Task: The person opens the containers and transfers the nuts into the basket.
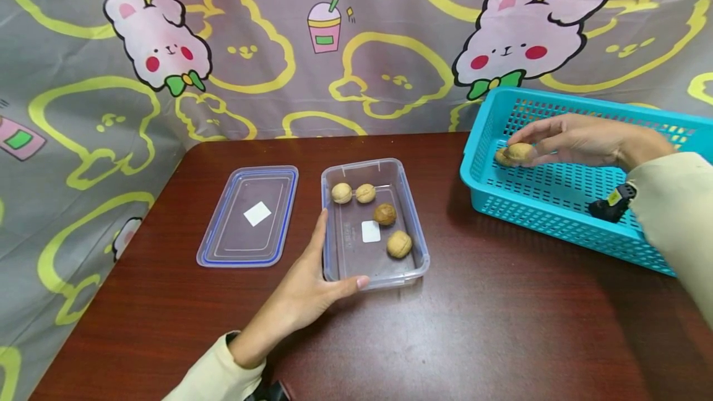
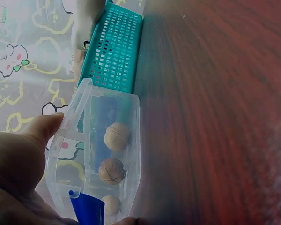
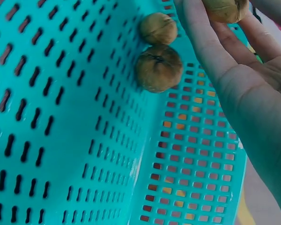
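A clear plastic container (image 1: 414,228) stands mid-table with several walnuts (image 1: 398,244) inside. My left hand (image 1: 325,265) braces its near left corner, with straight fingers along the left wall and the thumb (image 1: 361,281) along the front wall. In the left wrist view the thumb (image 2: 47,126) lies against the container (image 2: 133,140), and walnuts (image 2: 117,136) show through it. My right hand (image 1: 529,146) is inside the teal basket (image 1: 557,215) and pinches one walnut (image 1: 519,152). In the right wrist view the held walnut (image 3: 225,7) sits at my fingertips (image 3: 196,28), above two loose walnuts (image 3: 158,68) on the basket floor (image 3: 61,117).
The container's clear lid (image 1: 247,215), blue-edged, lies flat to the left of the container. The teal basket (image 2: 114,51) occupies the back right of the dark wooden table (image 1: 501,327). A cartoon-print cloth (image 1: 334,48) hangs behind and to the left.
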Demonstrator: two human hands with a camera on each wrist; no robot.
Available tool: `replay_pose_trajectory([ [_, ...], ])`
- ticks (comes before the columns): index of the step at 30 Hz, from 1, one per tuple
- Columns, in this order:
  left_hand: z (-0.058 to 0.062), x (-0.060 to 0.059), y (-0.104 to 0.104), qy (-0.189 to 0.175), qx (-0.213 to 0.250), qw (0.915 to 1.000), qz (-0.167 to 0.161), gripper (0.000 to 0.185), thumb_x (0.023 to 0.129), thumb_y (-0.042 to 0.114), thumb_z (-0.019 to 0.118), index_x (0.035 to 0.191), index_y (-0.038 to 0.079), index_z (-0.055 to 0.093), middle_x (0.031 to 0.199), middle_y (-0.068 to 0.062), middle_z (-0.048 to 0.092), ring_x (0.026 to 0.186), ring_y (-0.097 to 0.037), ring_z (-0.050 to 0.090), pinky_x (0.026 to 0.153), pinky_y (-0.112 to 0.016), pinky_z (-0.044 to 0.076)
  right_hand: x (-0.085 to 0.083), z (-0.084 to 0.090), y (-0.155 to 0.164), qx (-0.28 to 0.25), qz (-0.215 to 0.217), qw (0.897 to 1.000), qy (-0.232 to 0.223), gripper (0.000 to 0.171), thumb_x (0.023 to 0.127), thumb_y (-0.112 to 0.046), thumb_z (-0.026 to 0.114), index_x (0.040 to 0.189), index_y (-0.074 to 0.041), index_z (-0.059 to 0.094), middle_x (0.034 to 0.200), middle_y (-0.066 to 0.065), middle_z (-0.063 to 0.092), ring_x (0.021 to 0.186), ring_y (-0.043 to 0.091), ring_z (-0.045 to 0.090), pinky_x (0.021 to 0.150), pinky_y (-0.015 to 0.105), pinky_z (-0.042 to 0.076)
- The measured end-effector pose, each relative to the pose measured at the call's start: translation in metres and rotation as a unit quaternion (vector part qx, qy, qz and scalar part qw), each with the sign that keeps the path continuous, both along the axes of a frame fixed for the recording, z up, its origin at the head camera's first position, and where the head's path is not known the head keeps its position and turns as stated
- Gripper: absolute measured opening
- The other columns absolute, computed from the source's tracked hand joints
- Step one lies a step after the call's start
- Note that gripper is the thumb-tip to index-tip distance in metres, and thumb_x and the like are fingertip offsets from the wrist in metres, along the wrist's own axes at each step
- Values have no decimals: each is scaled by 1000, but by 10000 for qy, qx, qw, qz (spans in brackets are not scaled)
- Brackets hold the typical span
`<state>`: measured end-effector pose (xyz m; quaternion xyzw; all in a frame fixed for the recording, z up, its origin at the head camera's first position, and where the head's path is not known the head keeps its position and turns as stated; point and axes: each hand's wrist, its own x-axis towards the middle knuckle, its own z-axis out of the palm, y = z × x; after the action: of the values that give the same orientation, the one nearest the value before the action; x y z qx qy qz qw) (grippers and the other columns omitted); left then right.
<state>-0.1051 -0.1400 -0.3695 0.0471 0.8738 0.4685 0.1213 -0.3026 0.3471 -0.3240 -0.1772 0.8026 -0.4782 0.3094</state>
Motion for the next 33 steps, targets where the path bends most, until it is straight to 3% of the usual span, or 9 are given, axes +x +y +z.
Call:
replay_pose_trajectory([
  [9, 0, 0, 0, -10, -29, 10000, 7, 130, 83, 36, 90, 170, 21, -5, 174, -16, 21, 154, -33, 35, 128, -55, 26, 0, -4, -12, 365, -243, 9982, -407, 36, 107, -9, 57, 142, -10, 63, 136, 3, 54, 121, 23, 59, 102, 39, 59],
  [15, 0, -1, 0, -2, -71, 10000, 6, 130, 83, 36, 90, 170, 20, -5, 173, -16, 22, 154, -34, 35, 127, -55, 27, -2, -5, -14, 414, -83, 9978, -504, 38, 105, -5, 59, 142, -10, 64, 137, 4, 54, 119, 29, 64, 101, 39, 59],
  [18, 0, -1, 0, 10, -75, 10000, 4, 129, 83, 36, 90, 170, 20, -5, 173, -16, 22, 154, -34, 35, 127, -55, 27, 0, -5, -17, 574, -50, 9970, -517, 42, 104, -5, 60, 146, -2, 57, 148, 16, 46, 118, 32, 65, 100, 39, 60],
  [23, 0, -1, 0, -3, -82, 10000, -4, 130, 83, 37, 90, 170, 21, -5, 174, -16, 21, 155, -34, 33, 128, -55, 25, 2, -5, -23, 816, 59, 9956, -457, 43, 103, -4, 60, 144, 7, 54, 161, 27, 30, 120, 31, 60, 99, 40, 60],
  [33, 2, 0, 0, 81, -38, 9999, -65, 128, 84, 38, 89, 170, 19, -4, 173, -19, 20, 155, -37, 33, 127, -58, 25, 4, -6, -29, 1206, 49, 9927, -52, 43, 104, 0, 58, 145, 9, 54, 157, 29, 38, 127, 33, 53, 100, 42, 60],
])
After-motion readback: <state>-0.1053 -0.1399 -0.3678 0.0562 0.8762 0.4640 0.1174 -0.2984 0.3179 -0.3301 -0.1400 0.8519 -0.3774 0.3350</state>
